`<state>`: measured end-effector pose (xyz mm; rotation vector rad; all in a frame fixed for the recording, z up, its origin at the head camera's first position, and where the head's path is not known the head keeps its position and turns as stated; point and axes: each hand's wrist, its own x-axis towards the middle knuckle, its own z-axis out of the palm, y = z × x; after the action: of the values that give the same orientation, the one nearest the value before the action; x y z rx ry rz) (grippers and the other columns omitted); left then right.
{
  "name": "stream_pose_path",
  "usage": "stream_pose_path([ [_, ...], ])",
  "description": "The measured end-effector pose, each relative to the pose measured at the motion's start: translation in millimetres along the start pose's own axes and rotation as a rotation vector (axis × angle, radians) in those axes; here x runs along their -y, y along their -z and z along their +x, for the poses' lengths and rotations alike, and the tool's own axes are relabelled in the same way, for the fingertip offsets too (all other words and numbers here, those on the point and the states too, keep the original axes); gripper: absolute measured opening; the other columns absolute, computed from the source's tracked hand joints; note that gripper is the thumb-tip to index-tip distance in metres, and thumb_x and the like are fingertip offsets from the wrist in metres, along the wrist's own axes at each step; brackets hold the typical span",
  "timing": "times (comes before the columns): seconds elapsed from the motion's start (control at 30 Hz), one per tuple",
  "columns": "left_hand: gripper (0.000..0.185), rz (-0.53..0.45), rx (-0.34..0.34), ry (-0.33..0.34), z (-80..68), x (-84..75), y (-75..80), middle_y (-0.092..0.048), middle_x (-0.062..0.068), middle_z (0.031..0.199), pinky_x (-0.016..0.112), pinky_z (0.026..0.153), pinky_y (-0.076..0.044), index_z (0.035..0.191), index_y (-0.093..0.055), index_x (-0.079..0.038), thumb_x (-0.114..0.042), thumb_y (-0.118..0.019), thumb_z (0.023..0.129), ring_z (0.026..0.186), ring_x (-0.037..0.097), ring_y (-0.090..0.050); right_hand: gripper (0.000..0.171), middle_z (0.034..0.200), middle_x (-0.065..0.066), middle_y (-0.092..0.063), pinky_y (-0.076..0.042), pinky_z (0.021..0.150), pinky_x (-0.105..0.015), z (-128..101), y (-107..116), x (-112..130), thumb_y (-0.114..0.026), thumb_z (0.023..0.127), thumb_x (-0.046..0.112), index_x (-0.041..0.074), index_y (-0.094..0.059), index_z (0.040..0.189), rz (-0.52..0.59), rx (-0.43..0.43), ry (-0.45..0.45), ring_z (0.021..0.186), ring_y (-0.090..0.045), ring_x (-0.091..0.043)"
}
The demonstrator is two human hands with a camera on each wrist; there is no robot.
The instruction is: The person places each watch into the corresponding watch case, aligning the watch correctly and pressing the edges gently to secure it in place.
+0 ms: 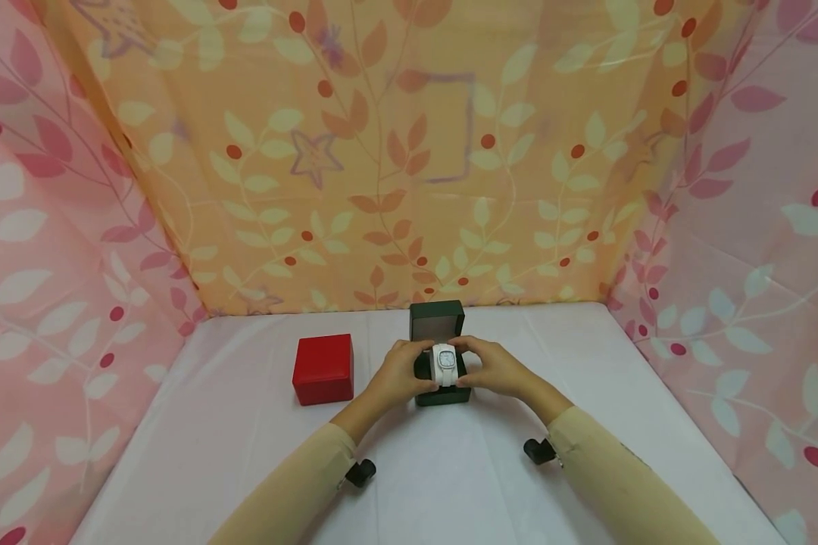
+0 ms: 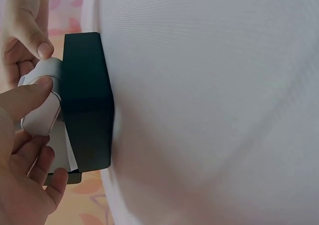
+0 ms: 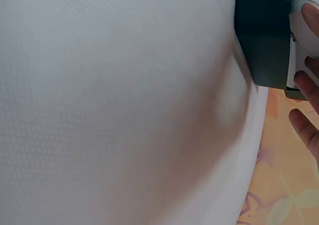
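A white wristwatch [image 1: 446, 359] with a squarish face sits wrapped round a white cushion [image 2: 41, 116], at the mouth of a dark green watch box [image 1: 443, 397]. The box's hinged lid [image 1: 437, 322] stands up at the back. My left hand [image 1: 402, 374] grips the watch and cushion from the left, its thumb [image 2: 30, 96] laid on the cushion's side. From the right, my right hand [image 1: 496, 369] holds the same watch between thumb and fingers. In the right wrist view, some of that hand's fingers [image 3: 308, 88] spread beside the box, and most of the watch is out of frame.
A closed red box [image 1: 323, 369] stands on the white-covered table [image 1: 443, 477], left of the green box. Pink and orange patterned cloth [image 1: 382, 151] walls the table at the back and both sides. A small black device [image 1: 361, 473] is strapped at each wrist.
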<state>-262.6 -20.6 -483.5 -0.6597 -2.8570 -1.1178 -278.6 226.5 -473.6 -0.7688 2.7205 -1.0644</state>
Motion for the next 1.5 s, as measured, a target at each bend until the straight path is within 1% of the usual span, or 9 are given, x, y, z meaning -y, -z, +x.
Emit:
stream_pose_path([
  [0.17, 0.077, 0.054, 0.017, 0.002, 1.0, -0.8, -1.3, -0.062, 0.005, 0.137, 0.046, 0.102, -0.051, 0.147, -0.056, -0.015, -0.026, -0.091, 0.079, 0.127, 0.025, -0.050, 0.075, 0.138, 0.000, -0.063, -0.041, 0.113, -0.055, 2.3, -1.9, -3.9, -0.089, 0.081, 0.031, 0.023, -0.053, 0.146, -0.021, 0.004, 0.001, 0.136, -0.053, -0.025],
  [0.3, 0.076, 0.101, 0.029, -0.008, 0.9, -1.2, -0.9, -0.063, 0.003, 0.136, 0.047, 0.103, -0.049, 0.146, -0.056, -0.016, -0.030, -0.090, 0.079, 0.127, 0.024, -0.049, 0.074, 0.140, -0.001, -0.062, -0.041, 0.114, -0.053, 3.0, -3.0, -3.2, -0.089, 0.080, 0.032, 0.019, -0.054, 0.144, -0.070, 0.008, 0.003, 0.136, -0.053, -0.025],
  [0.47, 0.075, 0.098, 0.034, -0.001, 0.3, -0.4, -0.7, -0.063, 0.001, 0.134, 0.046, 0.101, -0.049, 0.146, -0.057, -0.018, -0.032, -0.090, 0.080, 0.125, 0.023, -0.048, 0.074, 0.140, -0.003, -0.062, -0.042, 0.113, -0.051, 4.8, -4.4, 0.0, -0.089, 0.080, 0.033, 0.016, -0.055, 0.143, -0.140, 0.017, 0.006, 0.134, -0.055, -0.026],
  [0.67, 0.073, 0.081, 0.037, 0.015, 0.0, -0.1, -0.5, -0.063, 0.002, 0.130, 0.045, 0.096, -0.051, 0.144, -0.059, -0.018, -0.034, -0.089, 0.080, 0.121, 0.024, -0.050, 0.072, 0.138, -0.002, -0.063, -0.044, 0.111, -0.050, 6.1, -5.9, 1.7, -0.090, 0.079, 0.032, 0.017, -0.056, 0.141, -0.177, 0.017, -0.001, 0.131, -0.057, -0.024],
  [0.87, 0.071, 0.093, 0.035, 0.039, 2.1, 1.2, -1.0, -0.063, 0.003, 0.128, 0.043, 0.094, -0.052, 0.141, -0.061, -0.016, -0.034, -0.090, 0.079, 0.117, 0.023, -0.051, 0.071, 0.137, -0.001, -0.064, -0.044, 0.111, -0.050, 7.5, -7.2, 2.7, -0.090, 0.079, 0.030, 0.017, -0.057, 0.140, -0.188, 0.019, 0.001, 0.131, -0.057, -0.024],
  [1.07, 0.070, 0.086, 0.044, 0.052, 2.9, 6.5, -4.0, -0.063, 0.004, 0.125, 0.043, 0.093, -0.053, 0.139, -0.062, -0.015, -0.033, -0.091, 0.078, 0.115, 0.024, -0.052, 0.070, 0.139, -0.002, -0.063, -0.042, 0.113, -0.051, 8.3, -8.9, 2.8, -0.089, 0.081, 0.029, 0.016, -0.056, 0.142, -0.189, 0.037, 0.003, 0.133, -0.055, -0.025],
  [1.23, 0.071, 0.070, 0.038, 0.059, 4.1, 9.5, -6.3, -0.062, 0.005, 0.126, 0.042, 0.092, -0.054, 0.139, -0.061, -0.015, -0.033, -0.091, 0.077, 0.115, 0.023, -0.052, 0.068, 0.140, -0.001, -0.062, -0.041, 0.115, -0.051, 7.6, -9.0, 0.7, -0.086, 0.084, 0.032, 0.018, -0.056, 0.143, -0.170, 0.043, -0.001, 0.136, -0.053, -0.025],
  [1.33, 0.072, 0.072, 0.034, 0.056, 5.0, 9.8, -6.8, -0.063, 0.005, 0.126, 0.041, 0.092, -0.054, 0.139, -0.061, -0.014, -0.033, -0.091, 0.077, 0.114, 0.023, -0.052, 0.066, 0.140, -0.003, -0.062, -0.041, 0.114, -0.053, 7.4, -8.5, 0.7, -0.085, 0.085, 0.034, 0.017, -0.056, 0.142, -0.153, 0.037, 0.010, 0.135, -0.053, -0.027],
  [1.5, 0.072, 0.083, 0.032, 0.038, 5.0, 9.4, -6.7, -0.064, 0.005, 0.126, 0.041, 0.092, -0.053, 0.138, -0.062, -0.012, -0.034, -0.091, 0.076, 0.113, 0.023, -0.052, 0.066, 0.138, -0.003, -0.063, -0.041, 0.113, -0.054, 8.5, -8.3, 0.6, -0.086, 0.084, 0.034, 0.016, -0.058, 0.140, -0.161, 0.025, 0.019, 0.134, -0.055, -0.028],
])
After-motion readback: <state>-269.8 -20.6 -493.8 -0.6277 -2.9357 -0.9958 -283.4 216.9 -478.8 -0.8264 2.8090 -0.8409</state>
